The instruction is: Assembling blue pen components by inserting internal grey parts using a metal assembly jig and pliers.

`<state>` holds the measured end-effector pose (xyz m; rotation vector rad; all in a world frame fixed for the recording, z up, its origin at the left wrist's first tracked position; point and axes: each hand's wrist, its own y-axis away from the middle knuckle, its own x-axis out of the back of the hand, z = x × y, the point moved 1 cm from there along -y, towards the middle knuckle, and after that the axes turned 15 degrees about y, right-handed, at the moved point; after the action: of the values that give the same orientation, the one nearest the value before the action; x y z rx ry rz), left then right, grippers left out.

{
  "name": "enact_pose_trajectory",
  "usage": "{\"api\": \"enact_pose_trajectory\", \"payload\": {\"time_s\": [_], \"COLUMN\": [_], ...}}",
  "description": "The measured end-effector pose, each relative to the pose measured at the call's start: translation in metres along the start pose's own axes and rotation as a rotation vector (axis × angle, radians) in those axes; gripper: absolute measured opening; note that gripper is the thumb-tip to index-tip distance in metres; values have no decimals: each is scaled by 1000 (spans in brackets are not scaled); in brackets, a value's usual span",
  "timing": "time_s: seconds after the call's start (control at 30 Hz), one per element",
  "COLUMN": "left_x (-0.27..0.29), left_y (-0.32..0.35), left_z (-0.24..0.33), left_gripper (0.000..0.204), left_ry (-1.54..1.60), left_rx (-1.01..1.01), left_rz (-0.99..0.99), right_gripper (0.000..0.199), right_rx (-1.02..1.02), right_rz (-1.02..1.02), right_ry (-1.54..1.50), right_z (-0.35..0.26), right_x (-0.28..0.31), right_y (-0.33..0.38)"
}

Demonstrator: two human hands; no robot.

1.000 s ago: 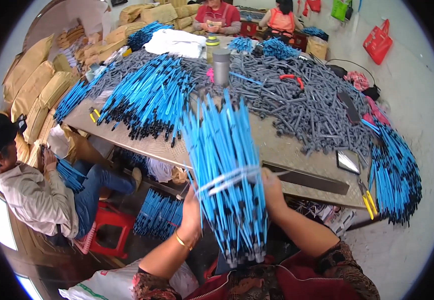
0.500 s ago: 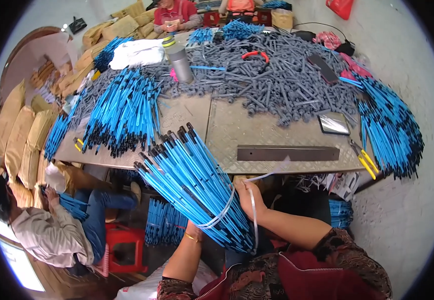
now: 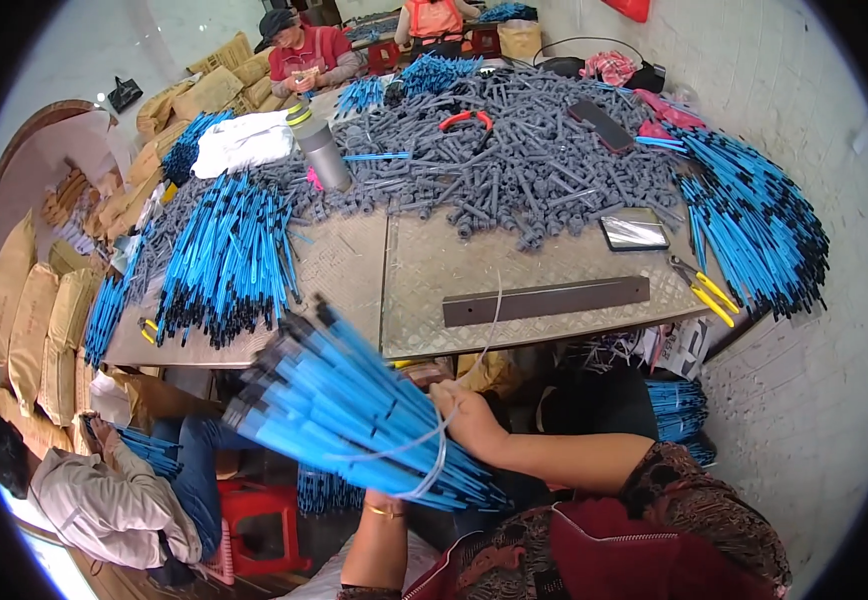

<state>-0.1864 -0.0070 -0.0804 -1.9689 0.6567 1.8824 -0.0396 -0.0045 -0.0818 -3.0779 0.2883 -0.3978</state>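
Note:
A thick bundle of blue sticks with black tips [image 3: 344, 400] lies tilted above my lap, blurred by motion. My left hand is under it, holding it from below; the wrist with a thin bracelet [image 3: 386, 510] shows, but the fingers are hidden behind the sticks. A pale, thin strap [image 3: 442, 462] loops round the bundle's lower part. Fingers closed, my right hand [image 3: 469, 415] pinches the strap at the bundle's right side. A loose end of strap rises from this hand towards the table edge.
Grey plastic parts [image 3: 544, 160] are heaped on the table. Blue stick piles lie left [image 3: 229, 260] and right [image 3: 754, 210]. Nearer are a dark metal bar [image 3: 544, 300], yellow-handled pliers [image 3: 704, 290], a phone [image 3: 634, 230] and a bottle [image 3: 322, 150]. A co-worker [image 3: 104, 500] sits at left.
The bundle has swung lower and to the left, lying flatter. My right hand has moved left with the strap, whose loose end now points upward. The whole view has shifted slightly.

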Motion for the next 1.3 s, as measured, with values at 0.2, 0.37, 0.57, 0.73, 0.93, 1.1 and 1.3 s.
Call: {"api": "enact_pose_trajectory", "payload": {"time_s": [0.2,0.37,0.57,0.73,0.93,1.1,1.3], "left_x": [-62,-176,-178,-151,-153,-148,-158], "left_y": [0,-100,-198,-256,-267,-277,-235], "left_z": [-2,93,136,110,91,94,94], "left_gripper": [62,68,64,54,53,52,32], "left_ry": [-385,-455,-498,-475,-402,-574,-755], "left_rx": [-96,39,-69,-227,39,-232,-236], "left_rz": [-358,-619,-550,-274,-491,-223,-294], "right_gripper": [28,33,34,33,34,28,30], "right_rx": [509,605,623,349,342,161,91], "right_rz": [-74,62,131,95,4,-102,-255], "right_ry": [128,-9,-66,-409,-436,-738,-910], "right_z": [-130,-216,-212,-112,-106,-110,-141], "right_x": [24,44,67,57,68,73,76], "right_y": [-61,-149,-211,-260,-285,-275,-217]}}
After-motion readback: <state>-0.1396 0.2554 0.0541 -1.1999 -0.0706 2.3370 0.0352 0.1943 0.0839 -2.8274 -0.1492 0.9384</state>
